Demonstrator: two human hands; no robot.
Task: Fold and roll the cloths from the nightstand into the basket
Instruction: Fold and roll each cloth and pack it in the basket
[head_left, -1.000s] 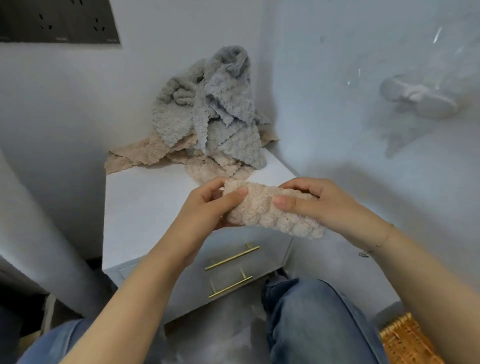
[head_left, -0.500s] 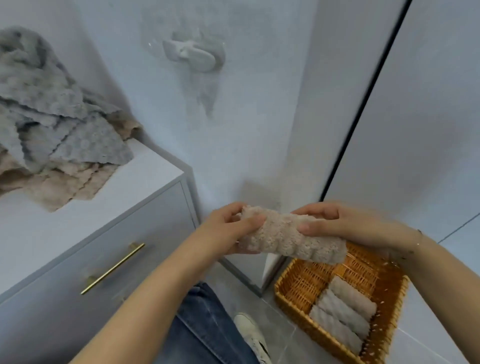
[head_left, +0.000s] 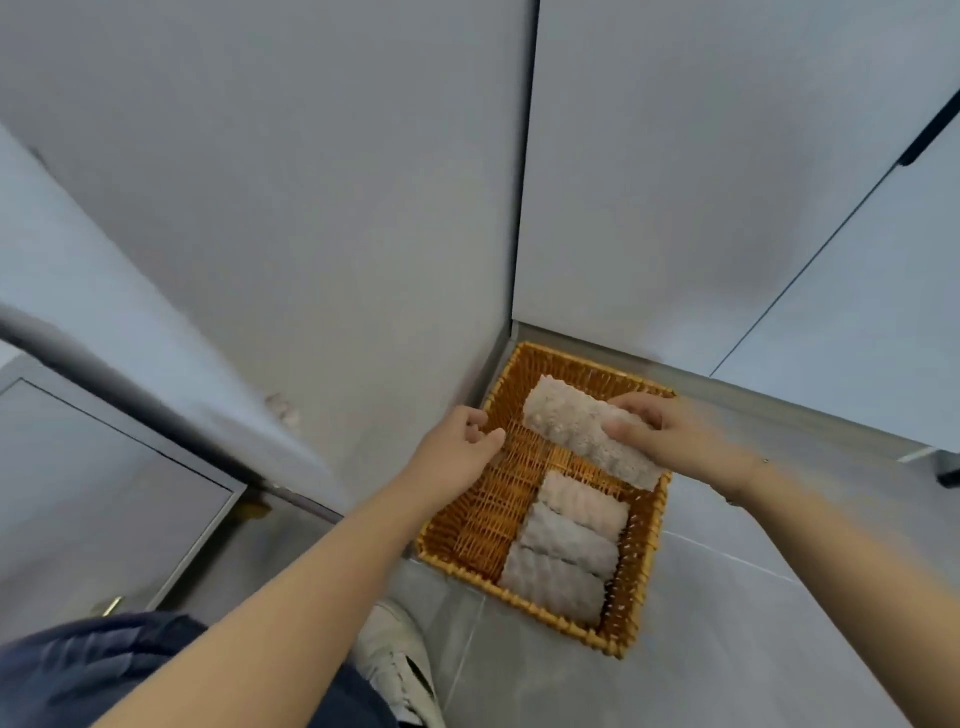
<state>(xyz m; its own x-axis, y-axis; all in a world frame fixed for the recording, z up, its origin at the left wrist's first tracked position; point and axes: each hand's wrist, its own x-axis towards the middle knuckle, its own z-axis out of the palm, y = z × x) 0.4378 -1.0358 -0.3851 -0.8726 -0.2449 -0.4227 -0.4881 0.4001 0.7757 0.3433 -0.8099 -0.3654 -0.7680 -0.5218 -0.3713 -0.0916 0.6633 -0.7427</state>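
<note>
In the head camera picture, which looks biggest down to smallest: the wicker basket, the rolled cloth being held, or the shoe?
1. Wicker basket, clearly largest.
2. Rolled cloth in the right hand.
3. Shoe, though partly hidden, so unsure.

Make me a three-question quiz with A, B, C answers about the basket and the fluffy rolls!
1. Where is the wicker basket?
A on a bed
B on the floor in a corner
C on a shelf

2. How many rolled cloths already lie in it?
A one
B three
C six

3. What is the right hand doing?
A gripping a beige rolled cloth
B hanging empty
C pressing the wall

Answers: 1 B, tiles surround it beside two walls. 2 B, three lie side by side. 3 A, fingers curl round it above the basket, while the left hand holds nothing.
</note>
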